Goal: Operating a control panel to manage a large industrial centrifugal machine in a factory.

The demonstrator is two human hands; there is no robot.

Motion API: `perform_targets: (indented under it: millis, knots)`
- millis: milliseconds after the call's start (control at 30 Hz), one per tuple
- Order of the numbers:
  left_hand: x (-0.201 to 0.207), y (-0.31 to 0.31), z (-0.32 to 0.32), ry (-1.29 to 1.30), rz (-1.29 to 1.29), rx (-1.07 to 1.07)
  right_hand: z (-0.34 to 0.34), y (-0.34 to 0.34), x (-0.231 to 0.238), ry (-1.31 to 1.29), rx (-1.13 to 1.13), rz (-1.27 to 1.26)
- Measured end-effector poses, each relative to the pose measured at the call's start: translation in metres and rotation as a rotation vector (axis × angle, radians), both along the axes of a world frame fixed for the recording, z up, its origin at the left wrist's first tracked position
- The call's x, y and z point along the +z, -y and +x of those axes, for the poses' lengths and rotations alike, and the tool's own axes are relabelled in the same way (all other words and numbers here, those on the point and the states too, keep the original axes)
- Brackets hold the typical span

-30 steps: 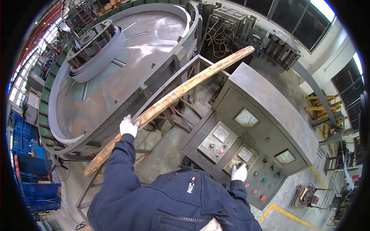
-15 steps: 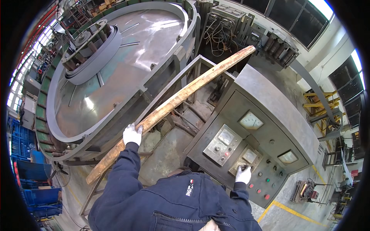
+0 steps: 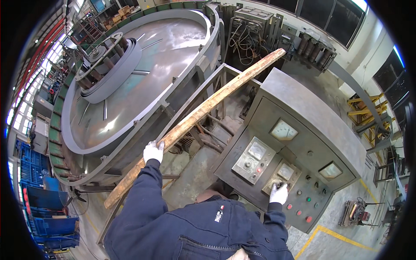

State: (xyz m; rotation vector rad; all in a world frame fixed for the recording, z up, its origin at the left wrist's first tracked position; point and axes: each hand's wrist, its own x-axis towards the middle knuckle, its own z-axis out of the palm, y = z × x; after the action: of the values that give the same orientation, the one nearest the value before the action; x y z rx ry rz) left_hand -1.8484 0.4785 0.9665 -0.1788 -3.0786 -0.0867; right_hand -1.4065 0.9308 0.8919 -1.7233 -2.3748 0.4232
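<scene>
My left hand (image 3: 154,152), in a white glove, grips a long rough wooden plank (image 3: 203,107) around its lower part. The plank slants from lower left to upper right, lying across a metal frame beside a large round metal turntable (image 3: 169,56). On my right stands a grey control cabinet (image 3: 264,113) with gauges, lamps and buttons. My gloved right hand (image 3: 278,193) is closed at a round knob (image 3: 275,185) on the lower meter panel (image 3: 285,172); fingers partly cover the knob.
A coil of grey metal strip (image 3: 119,73) sits on the turntable's hub. Behind the cabinet are rollers (image 3: 314,53) and tangled cables (image 3: 242,45). A curved strip (image 3: 357,89) runs off right near a yellow stand (image 3: 368,110). Blue racks (image 3: 34,169) stand at far left.
The whole view has shifted slightly. Slots on the turntable now stand at different angles, so it appears to have turned. Both hands keep their places on the plank and the knob.
</scene>
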Motion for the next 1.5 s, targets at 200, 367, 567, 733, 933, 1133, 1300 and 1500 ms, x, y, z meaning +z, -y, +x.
perform_targets:
  millis: [200, 367, 567, 733, 933, 1133, 1300, 1500]
  knots:
    - [-0.004, 0.006, 0.002, -0.027, -0.01, -0.006, 0.0, 0.0, 0.002, 0.005, 0.006, 0.005]
    - [-0.007, 0.005, 0.002, -0.027, -0.019, -0.004, 0.001, -0.002, 0.002, 0.02, 0.004, -0.016]
    - [-0.012, 0.008, -0.002, -0.036, -0.013, -0.009, 0.002, -0.003, -0.003, -0.014, 0.021, 0.009]
    - [-0.01, 0.008, -0.001, -0.041, 0.003, -0.011, -0.002, 0.002, 0.004, -0.016, 0.02, 0.011]
    - [-0.006, 0.004, 0.002, -0.045, 0.034, -0.011, -0.001, 0.006, 0.009, -0.006, 0.012, -0.019]
    - [-0.015, 0.01, -0.001, -0.049, 0.033, -0.009, 0.004, 0.005, -0.004, -0.048, 0.049, 0.006]
    - [-0.015, 0.008, -0.003, -0.025, 0.062, -0.006, 0.004, 0.005, -0.004, -0.034, 0.024, -0.021]
    - [-0.012, 0.004, -0.002, -0.006, 0.056, -0.008, 0.004, 0.005, -0.001, -0.042, 0.005, -0.038]
